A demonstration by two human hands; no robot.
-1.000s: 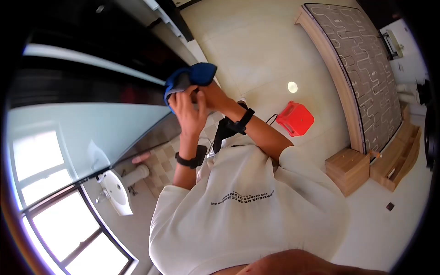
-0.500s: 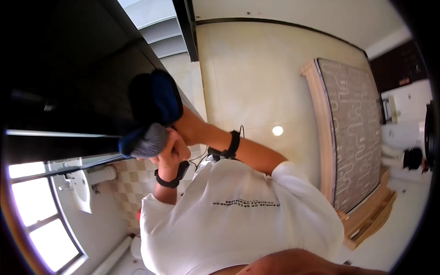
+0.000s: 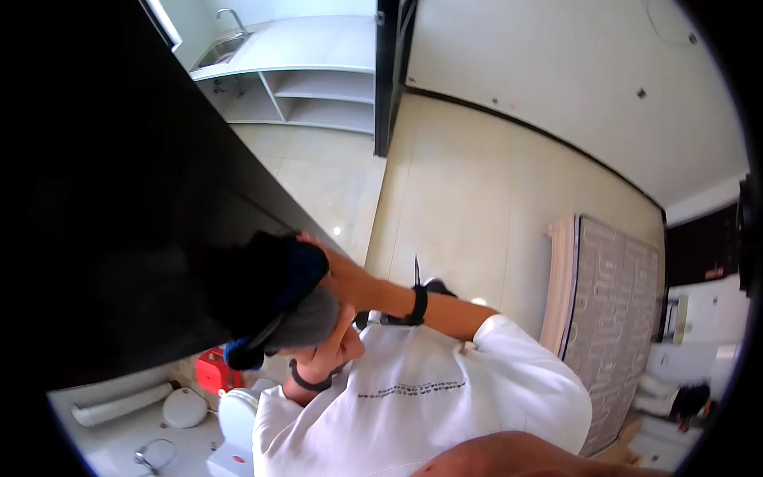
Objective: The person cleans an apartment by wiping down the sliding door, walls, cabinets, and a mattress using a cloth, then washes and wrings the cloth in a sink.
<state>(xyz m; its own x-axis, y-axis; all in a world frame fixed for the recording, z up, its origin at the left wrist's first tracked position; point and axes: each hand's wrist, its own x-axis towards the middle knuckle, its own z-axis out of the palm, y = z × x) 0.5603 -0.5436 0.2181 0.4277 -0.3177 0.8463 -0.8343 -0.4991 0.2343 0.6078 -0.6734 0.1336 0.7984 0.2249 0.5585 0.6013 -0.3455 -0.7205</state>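
Note:
My left hand (image 3: 334,346) curls its fingers round the grey part of a soft, cloth-like bundle (image 3: 308,318). The bundle also has dark blue and black parts, and its exact kind is unclear. My right hand (image 3: 343,272) sits just above, against the dark blue part, with fingertips showing at its upper edge and the rest partly hidden. Both hands are close together beside a large glossy dark panel (image 3: 159,199). Black bands circle both wrists. Where the bundle's dark side meets the panel is too dark to make out.
A counter (image 3: 310,44) with a sink (image 3: 222,52) and open shelves stands beyond the panel. To the right, a patterned mattress (image 3: 612,318) lies on a wooden frame. At lower left are a red box-like object (image 3: 216,372) and a white pipe (image 3: 123,405). Another person (image 3: 683,401) is at far right.
The view has turned: the counter and sink have appeared and the window has left view. My hands and the bundle now sit lower and further right in the frame, still together.

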